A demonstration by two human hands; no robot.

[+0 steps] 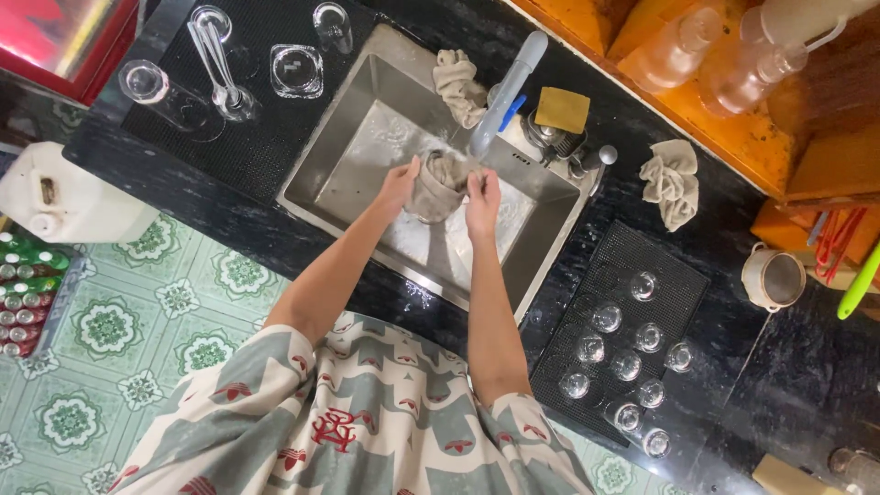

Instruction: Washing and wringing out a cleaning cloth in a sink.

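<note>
I see both hands over the steel sink, under the tap where water runs. My left hand and right hand are each clenched on a wet grey cloth, one on each side of it, holding it above the basin. Another cloth hangs on the sink's far rim, near a yellow sponge. Small glasses stand on a black mat to the right.
</note>
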